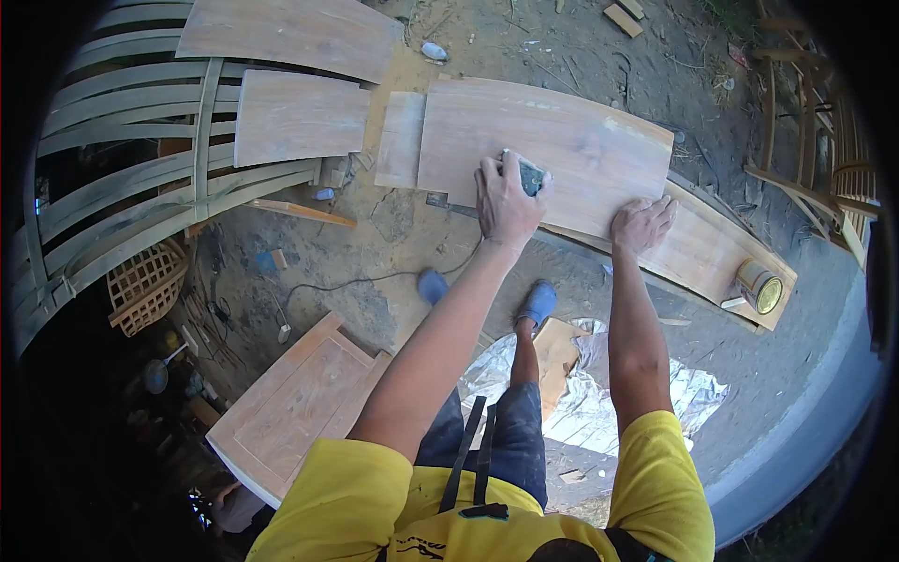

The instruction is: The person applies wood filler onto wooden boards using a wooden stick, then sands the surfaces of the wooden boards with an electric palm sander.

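Observation:
A pale wooden panel (562, 140) with a curved far edge lies across a longer plank (702, 248). On its near middle part, my left hand (506, 197) is closed around a dark, worn block, perhaps a sanding block (532, 178), pressed against the wood. My right hand (642, 225) rests flat at the panel's right end, fingers stretched out over its edge. Under the panel's left end sits a smaller board (400, 140). A metal can (760, 286) lies on its side at the plank's right end, beside a small white piece.
More panels (300, 117) lean on a slatted wooden frame (201, 140) at left. A framed wooden door panel (300, 403) is at lower left. A cable (365, 279) runs over the dirt floor. Crumpled silvery sheeting (585, 412) lies by my feet. Wooden furniture (815, 140) stands at right.

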A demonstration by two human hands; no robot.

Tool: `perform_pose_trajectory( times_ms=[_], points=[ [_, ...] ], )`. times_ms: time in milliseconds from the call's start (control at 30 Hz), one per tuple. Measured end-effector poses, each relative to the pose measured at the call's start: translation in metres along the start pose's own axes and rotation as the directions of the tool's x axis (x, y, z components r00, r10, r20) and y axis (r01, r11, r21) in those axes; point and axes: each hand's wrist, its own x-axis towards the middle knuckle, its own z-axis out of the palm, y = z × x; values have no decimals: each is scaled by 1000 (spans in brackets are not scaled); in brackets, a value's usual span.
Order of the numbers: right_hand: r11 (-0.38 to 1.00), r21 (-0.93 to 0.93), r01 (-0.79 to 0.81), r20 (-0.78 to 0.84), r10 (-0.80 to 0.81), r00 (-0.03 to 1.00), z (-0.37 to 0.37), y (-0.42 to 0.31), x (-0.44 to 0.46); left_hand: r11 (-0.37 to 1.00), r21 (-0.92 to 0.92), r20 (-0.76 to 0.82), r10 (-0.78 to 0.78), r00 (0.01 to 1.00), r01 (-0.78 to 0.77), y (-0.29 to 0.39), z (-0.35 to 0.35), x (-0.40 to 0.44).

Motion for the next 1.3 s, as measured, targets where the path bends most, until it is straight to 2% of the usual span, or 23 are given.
perform_pose_trajectory(
  times_ms=[67,100,133,167,233,267,333,367,400,433,467,500,533,600,667,800,833,933,1033,1133,1200,1300],
  points=[
    [1000,15,23,-28,-23,999,3,12,0,998,-66,43,5,999,-2,27,17,-8],
    [998,46,34,11,-34,999,4,18,2,993,-121,86,17,996,-7,40,26,-9],
    [996,72,44,50,-47,998,-9,15,5,990,-141,87,26,996,-14,50,39,-15],
    [996,67,52,23,-54,998,-22,10,9,983,-183,67,32,997,-19,60,52,-15],
    [886,462,-39,194,-58,979,-91,-40,-12,966,-257,56,31,998,-16,81,69,-18],
    [890,454,-32,179,-56,982,-109,-52,-19,962,-273,59,39,998,-21,84,75,-18],
    [834,542,-107,354,-110,929,-130,-71,-30,798,-600,199,93,975,46,79,88,-14],
    [880,465,-96,370,-95,924,-131,-75,-30,760,-647,253,129,959,68,68,91,-10],
    [918,388,-84,382,-77,921,-129,-80,-29,640,-723,455,156,876,261,49,91,-3],
    [960,260,-107,393,-3,920,-136,-96,-31,771,-607,444,124,888,196,39,73,0],
    [979,198,-48,345,-24,938,-135,-99,-33,792,-597,394,156,906,124,20,66,4],
    [980,197,12,324,-76,943,-128,-94,-32,867,-484,173,227,958,-118,-8,68,9],
    [979,191,69,300,-125,946,-122,-88,-28,923,-269,-46,273,961,-275,-40,68,18],
    [975,193,109,285,-162,945,-121,-79,-11,990,126,-222,95,970,-69,-101,63,38],
    [987,125,96,282,-128,951,-119,-78,15,956,291,-280,45,959,40,-148,58,56],
    [999,33,26,73,-29,997,-93,-79,97,928,366,-231,18,973,69,-150,49,55],
    [1000,-12,15,64,-14,998,-94,-89,112,934,353,-217,18,976,62,-149,46,53],
    [998,5,57,101,-58,993,-85,-132,119,941,331,-211,7,977,65,-145,47,55],
    [969,112,218,145,-233,962,-68,-194,82,943,329,-179,4,984,56,-144,43,57],
    [917,272,292,216,-354,910,-50,-261,27,948,313,-184,3,983,56,-145,44,58],
    [881,325,343,280,-436,855,-40,-300,-8,948,315,-188,19,982,42,-151,48,55],
    [804,377,460,372,-586,720,-31,-327,-36,946,323,-166,27,986,28,-150,45,56]
  ],
)
